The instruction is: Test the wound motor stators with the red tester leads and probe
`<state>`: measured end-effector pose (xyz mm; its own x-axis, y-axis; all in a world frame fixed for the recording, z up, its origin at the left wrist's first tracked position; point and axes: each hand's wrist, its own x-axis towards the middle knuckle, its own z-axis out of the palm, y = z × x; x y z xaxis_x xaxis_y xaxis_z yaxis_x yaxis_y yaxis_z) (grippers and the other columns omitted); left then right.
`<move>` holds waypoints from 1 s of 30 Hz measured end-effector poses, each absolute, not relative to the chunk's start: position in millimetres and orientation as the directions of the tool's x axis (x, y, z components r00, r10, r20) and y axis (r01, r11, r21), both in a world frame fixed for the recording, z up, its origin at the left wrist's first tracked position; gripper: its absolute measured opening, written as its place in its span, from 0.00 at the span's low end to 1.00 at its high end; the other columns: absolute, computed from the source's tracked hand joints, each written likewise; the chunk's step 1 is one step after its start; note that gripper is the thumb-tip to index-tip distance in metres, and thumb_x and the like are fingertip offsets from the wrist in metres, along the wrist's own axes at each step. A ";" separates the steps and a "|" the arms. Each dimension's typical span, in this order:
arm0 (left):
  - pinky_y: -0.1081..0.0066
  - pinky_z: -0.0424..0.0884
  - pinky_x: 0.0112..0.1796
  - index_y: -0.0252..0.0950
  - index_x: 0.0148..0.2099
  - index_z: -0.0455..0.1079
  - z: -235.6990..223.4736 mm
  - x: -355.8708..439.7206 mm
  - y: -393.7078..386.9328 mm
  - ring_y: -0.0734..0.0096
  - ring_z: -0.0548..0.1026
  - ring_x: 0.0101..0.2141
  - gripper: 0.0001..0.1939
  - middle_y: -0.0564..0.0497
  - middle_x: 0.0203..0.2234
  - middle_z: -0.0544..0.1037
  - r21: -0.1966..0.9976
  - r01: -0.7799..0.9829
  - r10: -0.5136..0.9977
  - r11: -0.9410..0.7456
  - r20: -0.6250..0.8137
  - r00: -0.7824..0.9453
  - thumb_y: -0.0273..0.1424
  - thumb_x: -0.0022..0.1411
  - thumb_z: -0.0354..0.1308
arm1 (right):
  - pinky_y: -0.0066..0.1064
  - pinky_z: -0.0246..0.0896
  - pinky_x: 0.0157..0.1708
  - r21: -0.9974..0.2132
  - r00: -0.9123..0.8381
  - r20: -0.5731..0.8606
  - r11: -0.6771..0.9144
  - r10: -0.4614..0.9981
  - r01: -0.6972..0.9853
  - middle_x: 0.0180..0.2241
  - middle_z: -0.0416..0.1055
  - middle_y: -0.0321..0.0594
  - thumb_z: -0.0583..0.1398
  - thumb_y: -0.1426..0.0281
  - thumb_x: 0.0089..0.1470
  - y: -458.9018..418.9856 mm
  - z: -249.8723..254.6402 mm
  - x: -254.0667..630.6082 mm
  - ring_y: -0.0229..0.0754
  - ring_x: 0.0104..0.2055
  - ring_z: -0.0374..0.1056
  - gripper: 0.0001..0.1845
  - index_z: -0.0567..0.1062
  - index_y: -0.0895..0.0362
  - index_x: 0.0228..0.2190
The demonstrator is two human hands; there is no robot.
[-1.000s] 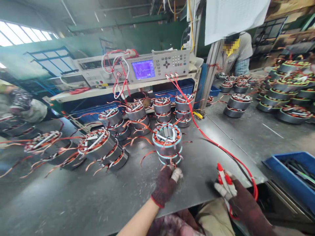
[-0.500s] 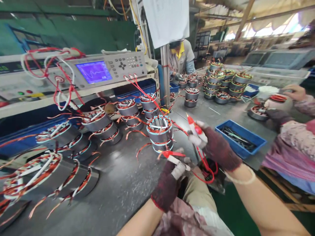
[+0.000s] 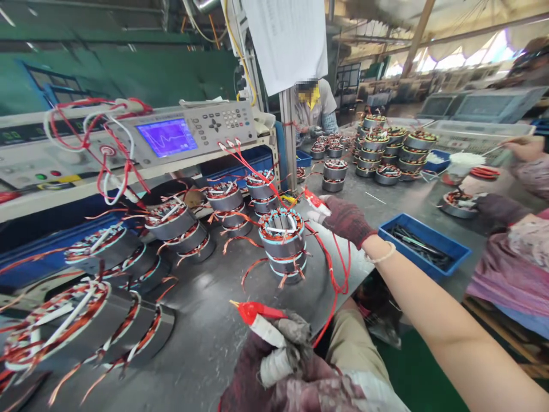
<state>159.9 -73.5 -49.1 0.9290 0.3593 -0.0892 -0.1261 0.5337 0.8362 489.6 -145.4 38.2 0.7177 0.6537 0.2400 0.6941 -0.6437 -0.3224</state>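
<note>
My left hand [image 3: 278, 366], in a dark red glove with taped fingertips, is closed round a red test clip [image 3: 251, 313] low in front of me. The clip's metal tip points left, above the bench. My right hand [image 3: 345, 217], gloved the same way, is closed on a second red test clip [image 3: 315, 200] held beyond the upper right of a motor stator [image 3: 283, 234]. This stator sits on another one, with copper leads hanging out at the sides. Both clips are apart from its leads. Red test leads [image 3: 329, 263] hang down to the right of the stack.
A tester [image 3: 171, 137] showing a waveform stands on a shelf at the left. Several wound stators [image 3: 175, 220] line the bench below it. At the right are a blue bin [image 3: 422, 246] of black sleeves, stacked stators [image 3: 373, 143] and a co-worker's gloved hand [image 3: 500, 209].
My left hand has come down and left, towards me, with its clip. My right hand has reached forward and left with the other clip, up past the stator stack.
</note>
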 end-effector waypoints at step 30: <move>0.82 0.48 0.11 0.25 0.61 0.74 7.2 235.1 39.5 0.86 0.56 0.11 0.30 0.59 0.18 0.70 0.739 -0.412 0.670 0.533 -0.070 0.739 0.44 0.68 0.68 | 0.35 0.80 0.45 0.300 -0.126 0.651 -0.101 0.748 0.949 0.67 0.71 0.39 0.54 0.82 0.65 -196.3 22.8 385.5 0.48 0.59 0.76 0.32 0.75 0.49 0.64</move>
<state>235.1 39.5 7.2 0.7392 0.6698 -0.0704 -0.4121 0.5326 0.7393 385.5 -196.3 22.8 -0.1263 0.7485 0.6510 0.9487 -0.1007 0.2997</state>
